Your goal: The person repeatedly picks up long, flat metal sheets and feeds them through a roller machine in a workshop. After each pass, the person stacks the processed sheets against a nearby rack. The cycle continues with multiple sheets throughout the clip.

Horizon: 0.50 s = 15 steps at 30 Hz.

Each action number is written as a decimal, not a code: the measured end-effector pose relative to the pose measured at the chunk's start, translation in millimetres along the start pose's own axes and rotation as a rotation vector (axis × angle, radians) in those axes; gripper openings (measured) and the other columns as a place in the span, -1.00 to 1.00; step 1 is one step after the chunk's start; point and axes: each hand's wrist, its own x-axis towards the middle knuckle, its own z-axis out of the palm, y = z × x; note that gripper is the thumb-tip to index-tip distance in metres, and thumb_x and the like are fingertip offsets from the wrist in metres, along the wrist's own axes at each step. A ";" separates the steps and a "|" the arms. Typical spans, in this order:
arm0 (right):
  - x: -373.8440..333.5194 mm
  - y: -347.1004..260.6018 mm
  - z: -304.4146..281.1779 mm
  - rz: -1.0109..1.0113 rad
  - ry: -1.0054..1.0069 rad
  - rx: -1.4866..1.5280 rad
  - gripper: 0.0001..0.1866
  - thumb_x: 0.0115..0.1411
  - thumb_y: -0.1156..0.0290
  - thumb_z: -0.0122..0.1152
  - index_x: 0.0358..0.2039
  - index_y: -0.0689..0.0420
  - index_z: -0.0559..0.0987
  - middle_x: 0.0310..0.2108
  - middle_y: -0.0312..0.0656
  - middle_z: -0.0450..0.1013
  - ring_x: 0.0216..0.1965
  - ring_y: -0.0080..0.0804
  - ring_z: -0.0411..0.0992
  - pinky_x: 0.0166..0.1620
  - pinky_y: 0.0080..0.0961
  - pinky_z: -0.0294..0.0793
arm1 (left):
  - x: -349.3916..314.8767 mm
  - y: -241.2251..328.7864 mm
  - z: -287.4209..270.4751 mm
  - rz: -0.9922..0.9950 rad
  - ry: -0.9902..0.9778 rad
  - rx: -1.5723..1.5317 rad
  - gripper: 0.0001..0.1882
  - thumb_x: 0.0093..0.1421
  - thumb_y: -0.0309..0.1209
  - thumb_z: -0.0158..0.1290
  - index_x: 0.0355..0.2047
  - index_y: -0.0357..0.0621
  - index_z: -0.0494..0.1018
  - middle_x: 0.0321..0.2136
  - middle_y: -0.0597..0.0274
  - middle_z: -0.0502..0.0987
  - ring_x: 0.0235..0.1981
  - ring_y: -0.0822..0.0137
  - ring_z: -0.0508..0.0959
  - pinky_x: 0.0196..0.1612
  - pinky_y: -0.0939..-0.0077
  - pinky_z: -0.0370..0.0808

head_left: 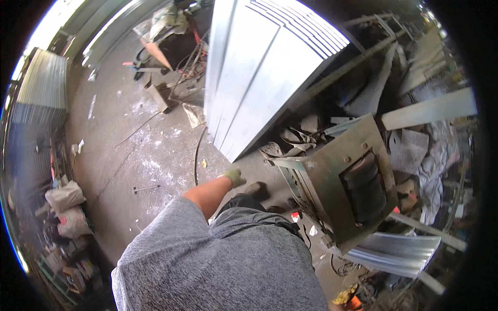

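My left hand (236,177), in a pale greenish work glove, hangs below the near corner of a tall stack of long silvery metal sheets (259,78). A small gap seems to part the glove from the sheets. Its fingers are too small and foreshortened to read. At the lower right edge, a bit of bare skin meets a yellow patterned patch that looks like my gloved right hand (344,295). Right beside that patch is an orange object (356,304); whether the fingers grip it I cannot tell. My right forearm is mostly hidden by my grey shirt.
A worn green metal machine housing (340,181) with a dark padded panel stands close on my right. Corrugated sheets (394,253) lie below it. Scrap (176,67) and a dark cable (197,155) lie ahead. White sacks (66,197) and more stacked sheets (44,83) line the left.
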 end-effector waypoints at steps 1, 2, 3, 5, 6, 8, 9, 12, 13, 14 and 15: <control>6.0 0.3 -5.7 -0.015 -0.012 -0.044 -0.50 0.48 0.18 0.09 0.25 0.26 0.61 0.22 0.07 0.60 0.26 -0.06 0.53 0.33 -0.31 0.44 | -17.1 -16.5 12.8 -0.041 -0.040 0.030 -0.20 0.21 0.08 0.26 0.31 -0.22 0.54 0.25 -0.26 0.59 0.29 -0.19 0.58 0.38 0.11 0.49; 12.1 0.7 -11.6 -0.032 -0.025 -0.094 -0.50 0.48 0.17 0.10 0.24 0.26 0.62 0.22 0.08 0.60 0.26 -0.05 0.53 0.33 -0.31 0.44 | -34.4 -32.0 23.1 -0.063 -0.031 0.041 -0.20 0.21 0.09 0.26 0.31 -0.22 0.54 0.25 -0.26 0.59 0.30 -0.18 0.58 0.38 0.10 0.49; 20.0 0.2 -18.1 -0.056 -0.037 -0.160 -0.50 0.48 0.17 0.10 0.24 0.26 0.62 0.21 0.08 0.60 0.26 -0.04 0.53 0.33 -0.31 0.44 | -52.3 -46.4 31.9 -0.093 -0.032 0.063 -0.20 0.21 0.09 0.25 0.31 -0.22 0.54 0.26 -0.26 0.58 0.30 -0.16 0.58 0.38 0.09 0.49; 36.4 -4.3 -29.8 -0.124 -0.060 -0.307 -0.49 0.47 0.15 0.12 0.23 0.26 0.63 0.21 0.09 0.60 0.25 -0.03 0.54 0.32 -0.30 0.44 | -82.8 -71.3 44.6 -0.166 -0.014 0.026 -0.21 0.22 0.09 0.24 0.30 -0.23 0.55 0.26 -0.26 0.58 0.31 -0.15 0.57 0.37 0.08 0.49; 46.6 -10.6 -33.3 -0.163 -0.070 -0.360 -0.49 0.46 0.14 0.13 0.23 0.25 0.63 0.20 0.10 0.61 0.25 -0.02 0.54 0.32 -0.30 0.45 | -96.1 -83.9 47.6 -0.199 -0.014 0.012 -0.21 0.22 0.10 0.23 0.30 -0.23 0.55 0.25 -0.24 0.59 0.29 -0.15 0.59 0.36 0.08 0.50; 59.9 -28.5 -28.4 -0.162 -0.086 -0.103 -0.45 0.43 0.07 0.16 0.20 0.25 0.65 0.20 0.09 0.62 0.27 0.02 0.53 0.32 -0.26 0.45 | -119.3 -102.3 55.6 -0.239 0.060 -0.049 -0.21 0.23 0.10 0.23 0.29 -0.24 0.55 0.23 -0.22 0.61 0.27 -0.15 0.60 0.35 0.08 0.52; 62.5 -42.3 -34.6 -0.348 0.031 -0.343 -0.43 0.41 0.04 0.20 0.22 0.23 0.65 0.16 0.07 0.64 0.22 0.00 0.56 0.30 -0.27 0.46 | -129.6 -109.0 60.3 -0.282 0.115 -0.068 -0.21 0.24 0.10 0.23 0.29 -0.24 0.55 0.22 -0.21 0.62 0.27 -0.15 0.61 0.34 0.09 0.52; 61.4 -90.2 -57.2 -0.252 -0.041 -0.339 -0.43 0.40 0.03 0.24 0.21 0.21 0.65 0.06 0.03 0.67 0.11 -0.07 0.59 0.20 -0.25 0.49 | -158.8 -117.7 77.8 -0.336 0.267 -0.194 -0.22 0.24 0.08 0.24 0.29 -0.26 0.55 0.23 -0.21 0.62 0.27 -0.13 0.61 0.34 0.11 0.52; 60.4 -102.0 -56.8 -0.219 -0.082 -0.346 -0.39 0.40 0.00 0.24 0.26 0.20 0.62 0.02 0.00 0.67 0.05 -0.16 0.58 0.15 -0.26 0.50 | -169.2 -117.4 84.3 -0.343 0.311 -0.226 -0.24 0.23 0.07 0.24 0.28 -0.24 0.57 0.21 -0.19 0.63 0.26 -0.11 0.62 0.33 0.12 0.53; 53.2 -105.9 -56.5 -0.223 -0.121 -0.319 -0.35 0.40 -0.03 0.24 0.30 0.19 0.59 -0.01 -0.02 0.67 0.00 -0.24 0.58 0.10 -0.27 0.50 | -179.8 -115.5 91.3 -0.316 0.336 -0.253 -0.27 0.23 0.06 0.23 0.24 -0.22 0.60 0.17 -0.19 0.65 0.23 -0.11 0.64 0.31 0.12 0.54; 51.9 -110.2 -53.3 -0.248 -0.093 -0.319 -0.39 0.40 -0.02 0.23 0.26 0.18 0.63 -0.16 -0.11 0.67 -0.13 -0.23 0.56 0.04 -0.28 0.51 | -190.8 -113.6 97.4 -0.302 0.373 -0.255 -0.31 0.23 0.05 0.22 0.21 -0.20 0.62 0.14 -0.19 0.68 0.20 -0.11 0.65 0.29 0.12 0.56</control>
